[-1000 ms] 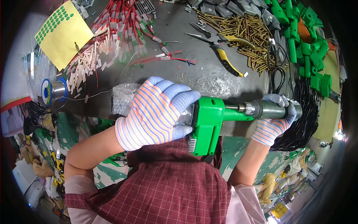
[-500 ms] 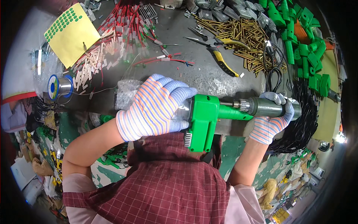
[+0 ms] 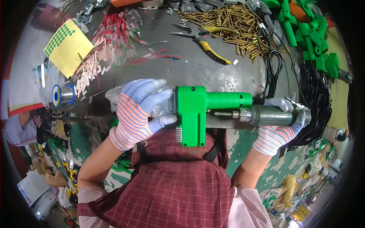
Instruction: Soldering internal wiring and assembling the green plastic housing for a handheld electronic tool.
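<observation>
My left hand (image 3: 138, 114), in a striped knit glove, is closed around the clear plastic end of a green plastic tool housing (image 3: 192, 114). The housing has a ribbed round handle extending right and a row of pale fins at its lower left edge. In my right hand (image 3: 279, 133), gloved alike, lies a dark grey-green electric screwdriver (image 3: 268, 115), held level with its bit pointing left. The bit's tip is just beside the housing's body, below the handle, with a small gap showing. Part of the clear end is hidden by my left fingers.
Yellow-handled pliers (image 3: 213, 53) lie beyond the housing, near a heap of brass rods (image 3: 243, 30). Red wires (image 3: 118, 34), a yellow sticker sheet (image 3: 68, 49) and a solder spool (image 3: 64, 95) are at left. Green housings (image 3: 313, 38) and black cables (image 3: 313, 91) crowd the right.
The housing has shifted left and turned, so its handle now lies beyond the screwdriver instead of nearer me. The bit has come away from the housing. The view has shifted slightly.
</observation>
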A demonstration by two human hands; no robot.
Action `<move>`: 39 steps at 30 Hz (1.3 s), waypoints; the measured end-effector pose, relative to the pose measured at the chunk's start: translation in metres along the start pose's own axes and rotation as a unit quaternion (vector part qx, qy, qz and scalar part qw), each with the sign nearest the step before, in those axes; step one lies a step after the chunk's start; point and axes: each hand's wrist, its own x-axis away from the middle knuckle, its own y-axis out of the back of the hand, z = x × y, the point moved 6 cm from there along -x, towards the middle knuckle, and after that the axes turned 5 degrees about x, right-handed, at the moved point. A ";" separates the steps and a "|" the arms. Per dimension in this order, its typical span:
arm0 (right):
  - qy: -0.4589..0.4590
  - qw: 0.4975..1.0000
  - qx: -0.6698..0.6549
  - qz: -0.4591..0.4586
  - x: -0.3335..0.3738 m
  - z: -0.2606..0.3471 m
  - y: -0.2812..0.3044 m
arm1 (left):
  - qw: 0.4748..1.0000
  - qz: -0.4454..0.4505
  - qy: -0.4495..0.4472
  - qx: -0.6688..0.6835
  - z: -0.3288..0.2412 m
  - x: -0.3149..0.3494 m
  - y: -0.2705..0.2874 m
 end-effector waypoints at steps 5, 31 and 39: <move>0.029 0.999 0.026 -0.003 0.002 -0.006 -0.003 | 1.000 0.004 0.006 -0.009 -0.001 -0.001 -0.002; -0.045 0.995 0.016 0.083 -0.004 -0.031 -0.013 | 1.000 0.012 0.005 0.023 0.000 -0.003 -0.007; -0.016 0.996 0.061 0.067 -0.008 -0.027 -0.007 | 1.000 -0.006 0.002 0.020 0.002 -0.005 -0.007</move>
